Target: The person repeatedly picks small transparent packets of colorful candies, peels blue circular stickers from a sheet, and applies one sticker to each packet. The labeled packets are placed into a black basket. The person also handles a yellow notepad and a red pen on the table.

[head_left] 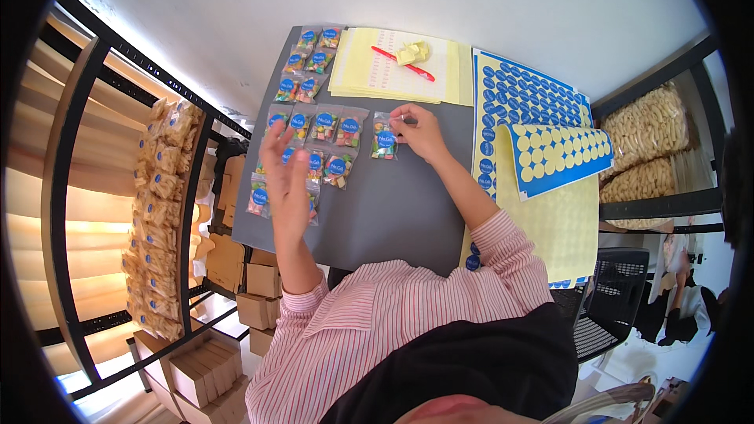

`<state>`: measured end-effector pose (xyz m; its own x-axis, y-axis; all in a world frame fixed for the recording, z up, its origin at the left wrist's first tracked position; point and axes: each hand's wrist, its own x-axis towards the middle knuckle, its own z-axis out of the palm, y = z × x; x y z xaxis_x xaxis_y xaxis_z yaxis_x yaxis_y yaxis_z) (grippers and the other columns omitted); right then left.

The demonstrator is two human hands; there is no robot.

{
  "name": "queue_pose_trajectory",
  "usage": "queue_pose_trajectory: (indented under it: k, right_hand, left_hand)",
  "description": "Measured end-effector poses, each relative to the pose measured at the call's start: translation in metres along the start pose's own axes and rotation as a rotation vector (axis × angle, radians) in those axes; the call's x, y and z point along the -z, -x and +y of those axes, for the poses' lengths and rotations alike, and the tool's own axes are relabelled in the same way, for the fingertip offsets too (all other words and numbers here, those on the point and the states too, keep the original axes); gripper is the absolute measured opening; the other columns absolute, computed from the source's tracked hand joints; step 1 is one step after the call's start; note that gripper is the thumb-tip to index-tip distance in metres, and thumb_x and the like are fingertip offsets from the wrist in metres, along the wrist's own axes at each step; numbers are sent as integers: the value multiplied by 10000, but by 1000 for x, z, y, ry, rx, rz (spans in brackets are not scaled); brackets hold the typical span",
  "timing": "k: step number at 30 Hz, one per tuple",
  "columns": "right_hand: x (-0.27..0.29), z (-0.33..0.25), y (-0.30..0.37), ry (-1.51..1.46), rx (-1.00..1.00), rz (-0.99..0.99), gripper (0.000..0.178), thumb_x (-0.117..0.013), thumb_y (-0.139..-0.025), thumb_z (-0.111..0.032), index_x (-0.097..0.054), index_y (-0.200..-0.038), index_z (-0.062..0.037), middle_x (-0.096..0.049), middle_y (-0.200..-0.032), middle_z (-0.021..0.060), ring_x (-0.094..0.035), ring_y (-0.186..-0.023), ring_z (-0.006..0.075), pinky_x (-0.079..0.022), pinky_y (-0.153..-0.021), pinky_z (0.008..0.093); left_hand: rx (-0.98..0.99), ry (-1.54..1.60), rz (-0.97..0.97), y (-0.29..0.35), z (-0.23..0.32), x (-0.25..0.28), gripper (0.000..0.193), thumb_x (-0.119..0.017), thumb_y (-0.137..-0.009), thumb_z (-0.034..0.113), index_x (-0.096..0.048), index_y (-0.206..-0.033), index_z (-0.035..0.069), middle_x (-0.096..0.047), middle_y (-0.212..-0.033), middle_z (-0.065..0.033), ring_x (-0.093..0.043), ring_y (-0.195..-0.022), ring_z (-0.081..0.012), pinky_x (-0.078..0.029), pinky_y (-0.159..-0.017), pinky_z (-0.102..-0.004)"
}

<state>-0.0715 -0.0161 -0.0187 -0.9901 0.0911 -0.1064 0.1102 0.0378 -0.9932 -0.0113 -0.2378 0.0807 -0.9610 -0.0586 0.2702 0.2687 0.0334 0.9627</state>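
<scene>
Head view: your right hand [418, 132] has its fingers curled in at the upper right edge of a small clear plastic packet of multicoloured pieces [384, 154], which lies flat on the grey tabletop [393, 212] just left of that hand. You appear to be settling the round blue label [385, 139] on its front; whether the fingertips pinch the plastic or only press on it, I cannot tell. Your left hand [289, 184] is open, fingers spread and slightly blurred, raised over the labelled packets in rows [324, 126] and holding nothing that shows.

To do this well, use your left hand to steady the packet's near edge, so the soft plastic does not slide or buckle. Centre the label before pressing, then smooth from its middle outward; the lumpy contents could leave creases if you push on one side only. Keep your left sleeve clear of the rows beneath that hand.

Well right of your right hand, the blue sheet of round labels [510, 98] has a flap curling up; avoid brushing it with your right forearm. Beyond that hand, the slim red pen [404, 63] lies out of the way.
</scene>
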Motion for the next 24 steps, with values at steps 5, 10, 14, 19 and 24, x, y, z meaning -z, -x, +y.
queue_pose_trajectory:
  k: [5, 10, 14, 19, 24]
  right_hand:
    - [-9, 8, -13, 98, 98, 72, 133, -599, -765, 5, -591, -897, 13, -627, -776, 103, -627, -651, 135, -514, -534, 242]
    - [-10, -4, 8, 228, 120, 3, 107, -594, -766, 5, -590, -873, 17, -628, -699, 97, -625, -602, 136, -485, -534, 253]
    - [-13, -8, 48, 172, 37, -234, 119, -602, -759, -2, -592, -877, 9, -620, -698, 99, -628, -612, 143, -480, -547, 260]
    - [-54, -23, 85, 191, 159, -383, 94, -624, -725, 6, -603, -816, -2, -608, -772, 96, -628, -657, 160, -484, -569, 265]
    - [-76, -18, 82, 203, 323, -308, 70, -629, -713, -16, -599, -776, -21, -588, -788, 86, -621, -649, 191, -489, -553, 298]
  left_hand:
    - [-142, 19, 209, 0, -9, 5, 401, -444, -872, 65, -354, -1259, 17, -341, -1322, -117, -403, -1124, -214, -372, -911, -336]
    - [-276, 90, 326, 8, -15, -9, 322, -465, -873, 126, -389, -1168, 24, -353, -1307, -137, -430, -1047, -191, -414, -829, -313]
    - [-341, 91, 463, 12, -18, -1, 322, -467, -875, 188, -386, -1147, 34, -373, -1289, -141, -441, -1003, -181, -416, -791, -300]
    - [-445, 95, 623, 16, -15, 22, 295, -445, -874, 214, -401, -1110, 42, -408, -1231, -128, -450, -987, -187, -414, -758, -303]
    - [-467, 26, 753, 23, -12, 49, 243, -393, -899, 189, -420, -1085, 36, -413, -1213, -115, -438, -1000, -188, -405, -782, -312]
